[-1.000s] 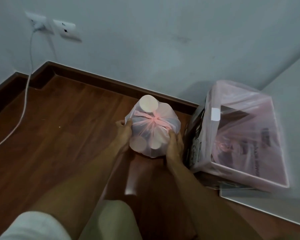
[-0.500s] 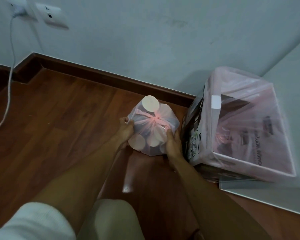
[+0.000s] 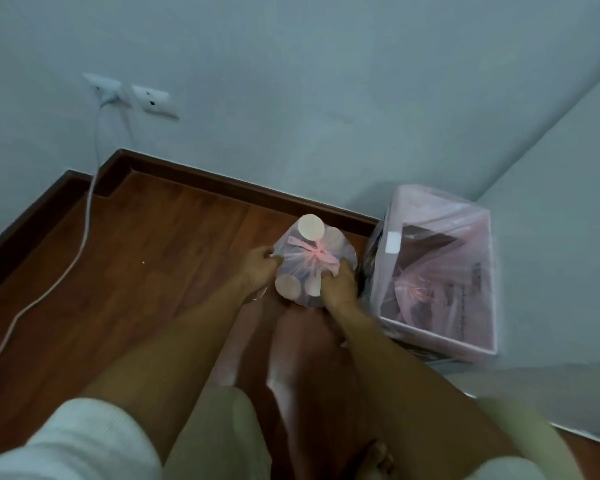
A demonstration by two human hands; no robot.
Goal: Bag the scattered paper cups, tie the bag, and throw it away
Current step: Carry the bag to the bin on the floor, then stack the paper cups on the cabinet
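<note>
Both hands, left (image 3: 261, 268) and right (image 3: 338, 283), grip tied bag (image 3: 314, 268) of cups with curled fingers. I fear thin plastic tears, or bag misses bin (image 3: 437, 344).

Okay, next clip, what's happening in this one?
A person holds a knotted pink bag of paper cups between both hands: left hand on its left side, right hand on its right. It is over the wooden floor, just left of a bin lined in pink plastic, and not in it yet.
</note>
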